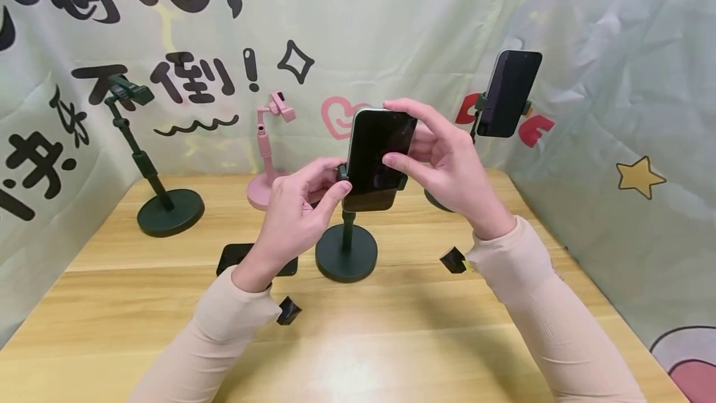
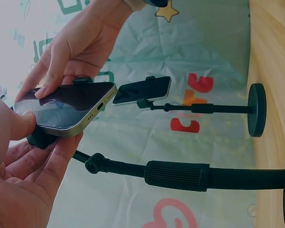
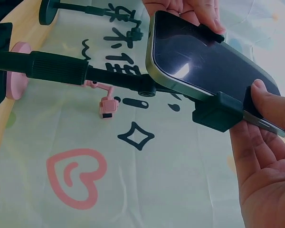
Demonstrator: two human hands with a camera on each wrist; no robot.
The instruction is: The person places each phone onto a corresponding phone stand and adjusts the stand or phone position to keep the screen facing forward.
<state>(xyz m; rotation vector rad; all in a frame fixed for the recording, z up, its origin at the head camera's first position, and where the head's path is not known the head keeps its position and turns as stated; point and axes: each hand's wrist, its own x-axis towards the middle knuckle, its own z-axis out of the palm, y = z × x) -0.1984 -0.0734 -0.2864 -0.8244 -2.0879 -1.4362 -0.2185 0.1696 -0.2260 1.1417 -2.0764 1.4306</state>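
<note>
Backdrop: a pale printed cloth (image 1: 425, 17) behind the table, with dark Chinese characters, a pink heart and a yellow star.
Table: wood-grain top (image 1: 112, 303).
Sleeves: both cream (image 1: 559, 316), pushed back from the wrists.
Middle stand: dark green, round-based phone stand (image 1: 347, 257), upright, nearest the person.
Left-rear stand: dark green stand (image 1: 146, 165) with a bare holder at its top.
Right-rear stand: dark green stand (image 2: 202, 109), a dark-screened smartphone (image 1: 510, 93) gripped in its holder.
Pink stand: smaller pink phone stand (image 1: 265, 148), between the left-rear and middle stands.
Right hand: the right hand (image 1: 447, 154) grasps the upper right of the held phone, thumb on the screen, fingers at its top edge and back.
Left hand: the left hand (image 1: 299, 204) pinches around the clamp, thumb at the phone's left edge, fingers beneath.
Held phone: black-screened smartphone (image 1: 375, 160), upright in the middle stand's holder.
Flat phone: black smartphone (image 1: 230, 257) on the table, partly hidden by the left wrist.
Clamp: dark green phone clamp (image 1: 342, 172), touching the held phone's left side.
</note>
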